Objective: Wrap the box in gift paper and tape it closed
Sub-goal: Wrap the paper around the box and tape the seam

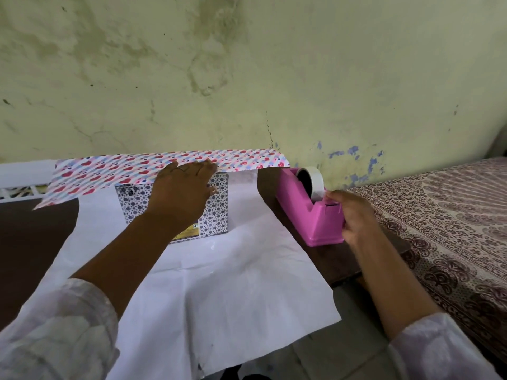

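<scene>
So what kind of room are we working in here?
Probably a home bedroom: a bed with a printed bedspread sits beside the small dark table, and the painted wall is stained and cracked.

Two bare forearms, both clothed above in loose white sleeves. Left sleeve (59,329) of thin, slightly sheer fabric, rumpled and gathered in soft folds, ending short of the wrist. Right sleeve (436,349) likewise white and light, with a faint sheen, its cuff edge cut straight across the forearm. Left hand (182,192) ringed on one finger with a thin band. Right hand (354,215) without visible ornament. No watch or bracelet markings discernible on either wrist.
</scene>
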The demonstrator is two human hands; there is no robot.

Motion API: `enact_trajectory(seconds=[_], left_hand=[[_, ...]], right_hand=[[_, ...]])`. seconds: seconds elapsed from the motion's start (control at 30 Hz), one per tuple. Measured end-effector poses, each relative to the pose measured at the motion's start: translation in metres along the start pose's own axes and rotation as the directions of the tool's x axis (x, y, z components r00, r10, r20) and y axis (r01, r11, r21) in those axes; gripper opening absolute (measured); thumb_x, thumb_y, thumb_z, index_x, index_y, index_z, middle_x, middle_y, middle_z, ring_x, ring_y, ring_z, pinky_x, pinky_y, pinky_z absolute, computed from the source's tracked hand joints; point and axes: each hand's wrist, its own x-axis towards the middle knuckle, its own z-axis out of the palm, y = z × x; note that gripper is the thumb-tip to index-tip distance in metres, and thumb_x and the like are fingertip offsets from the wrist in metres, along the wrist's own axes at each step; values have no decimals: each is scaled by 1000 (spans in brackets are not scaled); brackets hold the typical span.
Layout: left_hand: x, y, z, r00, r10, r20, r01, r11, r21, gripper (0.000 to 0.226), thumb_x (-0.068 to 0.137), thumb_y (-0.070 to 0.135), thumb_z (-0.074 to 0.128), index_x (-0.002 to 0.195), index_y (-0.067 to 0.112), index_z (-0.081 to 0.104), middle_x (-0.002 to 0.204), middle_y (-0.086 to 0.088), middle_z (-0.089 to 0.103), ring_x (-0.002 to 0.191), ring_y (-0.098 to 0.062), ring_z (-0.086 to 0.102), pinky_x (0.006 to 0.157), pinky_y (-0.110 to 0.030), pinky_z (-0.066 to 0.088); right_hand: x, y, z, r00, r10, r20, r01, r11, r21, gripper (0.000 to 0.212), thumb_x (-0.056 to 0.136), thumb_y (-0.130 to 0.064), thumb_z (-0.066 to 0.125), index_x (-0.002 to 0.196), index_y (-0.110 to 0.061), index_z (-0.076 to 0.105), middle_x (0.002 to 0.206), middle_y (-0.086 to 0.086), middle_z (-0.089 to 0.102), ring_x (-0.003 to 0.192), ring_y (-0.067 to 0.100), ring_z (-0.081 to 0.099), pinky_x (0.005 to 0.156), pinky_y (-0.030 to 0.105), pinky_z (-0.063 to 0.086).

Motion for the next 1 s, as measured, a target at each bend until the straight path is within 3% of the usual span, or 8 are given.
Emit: enact_trajectory(seconds=[0.13, 0.27, 0.37, 0.53, 0.67, 0.77, 0.87, 1.0], left_hand=[[1, -2, 5, 997, 20, -72, -22, 999, -27, 49, 91, 26, 59, 136, 11, 48, 135, -12, 53, 119, -34, 55, 107, -45, 30], [1, -3, 9, 993, 42, -109, -44, 999, -13, 48, 86, 22, 66, 130, 8, 54, 128, -15, 59, 109, -37, 60, 102, -48, 36], [0, -4, 11, 985, 70, -158, -67, 997, 24, 47, 78, 17, 74, 121, 5, 61, 115, -18, 66, 94, -39, 66, 93, -52, 44], [0, -3, 7, 984, 83, -159, -76, 996, 44, 44, 79, 24, 59, 118, 4, 63, 110, -18, 68, 87, -38, 68, 88, -52, 47], [0, -3, 8, 984, 72, -161, -69, 997, 23, 44, 80, 23, 64, 120, 5, 62, 114, -18, 66, 91, -39, 67, 90, -51, 46], [0, -3, 7, 985, 78, -155, -75, 997, 24, 44, 80, 24, 63, 120, 5, 62, 114, -18, 66, 91, -39, 67, 89, -51, 47], [-1, -2, 6, 985, 71, -157, -69, 997, 17, 43, 81, 23, 63, 120, 5, 63, 114, -18, 66, 92, -39, 67, 90, -52, 46], [-1, -2, 8, 984, 68, -163, -69, 998, 0, 45, 80, 19, 72, 121, 4, 61, 115, -18, 66, 93, -40, 66, 91, -52, 45]], right_hand=[[-2, 13, 6, 993, -110, -43, 116, 974, 193, 17, 74, -13, 72, 89, -8, 67, 94, 11, 70, 75, 27, 63, 64, 29, 48], [-1, 17, 4, 970, -237, -48, 239, 915, 326, 29, 78, 0, 67, 57, -20, 67, 59, -8, 67, 51, 6, 61, 47, 14, 46], [-1, 23, 3, 947, -322, -18, 302, 868, 394, 40, 77, 8, 64, 49, -20, 67, 60, -8, 66, 54, 5, 62, 51, 15, 49], [-2, 27, 7, 936, -351, -3, 318, 844, 431, 16, 57, -8, 72, 50, -22, 69, 67, -8, 64, 65, 6, 62, 67, 22, 51], [2, 27, 10, 962, -273, -1, 241, 850, 468, 29, 73, -4, 68, 50, -22, 70, 61, -8, 68, 61, 6, 63, 72, 25, 50], [3, 24, 10, 969, -248, 15, 220, 882, 416, 11, 60, -16, 79, 59, -23, 71, 71, -3, 69, 72, 16, 61, 78, 36, 46], [0, 27, 3, 934, -334, 125, 292, 918, 269, 26, 48, -36, 85, 66, -28, 68, 89, 2, 67, 86, 17, 55, 80, 33, 43], [0, 35, -4, 915, -379, 137, 383, 924, -6, 26, 72, -31, 75, 85, -19, 56, 124, 23, 43, 95, 16, 51, 71, 19, 48]])
